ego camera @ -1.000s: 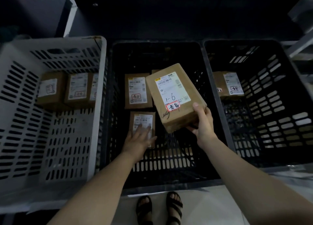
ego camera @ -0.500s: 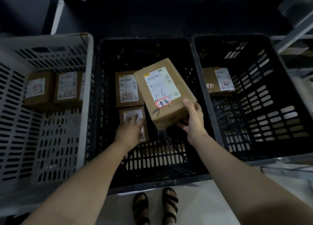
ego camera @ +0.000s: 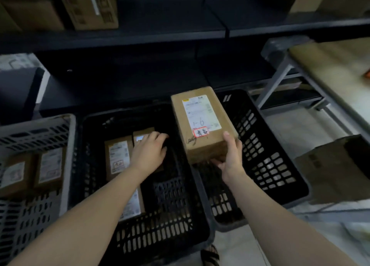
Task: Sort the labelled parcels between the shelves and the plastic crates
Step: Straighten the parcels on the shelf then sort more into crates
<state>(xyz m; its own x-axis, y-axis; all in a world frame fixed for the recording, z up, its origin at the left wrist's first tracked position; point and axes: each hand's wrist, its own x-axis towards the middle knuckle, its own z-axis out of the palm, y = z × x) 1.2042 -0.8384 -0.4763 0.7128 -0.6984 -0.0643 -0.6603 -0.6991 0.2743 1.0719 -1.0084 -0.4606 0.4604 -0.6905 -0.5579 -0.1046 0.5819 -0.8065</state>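
You are standing in the middle of the sorting step, with one parcel in hand and another under your fingers, and the pale crate [ego camera: 68, 145] at your far left is playing no part in it: two labelled parcels [ego camera: 34, 171] are lying side by side on its floor.

In the middle black crate [ego camera: 140, 235] your left arm is reaching forward and down, slightly bent, palm turned downward. Your left hand [ego camera: 149, 152] is lying with the fingers spread fairly wide and a little curled over a small parcel [ego camera: 141, 136] at the far end of that crate; whether you are gripping it or only touching its top is not something the view settles. Another flat parcel [ego camera: 118, 158] is lying just beside your wrist, and a third [ego camera: 134, 205] is showing from under your forearm.

To the right, your right arm is extending forward with the wrist cocked up. Your right hand [ego camera: 230, 157] is holding the big brown parcel [ego camera: 202, 125] by its near end, thumb on top, fingers curled beneath, label facing you. It is hanging in the air over the divide between the middle crate and the right black crate [ego camera: 280, 165], touching neither.

The next move probably calls for reading that handwritten mark, choosing crate or shelf [ego camera: 160, 35], and carrying the parcel level, since a one-handed end grip is letting the far end tip.
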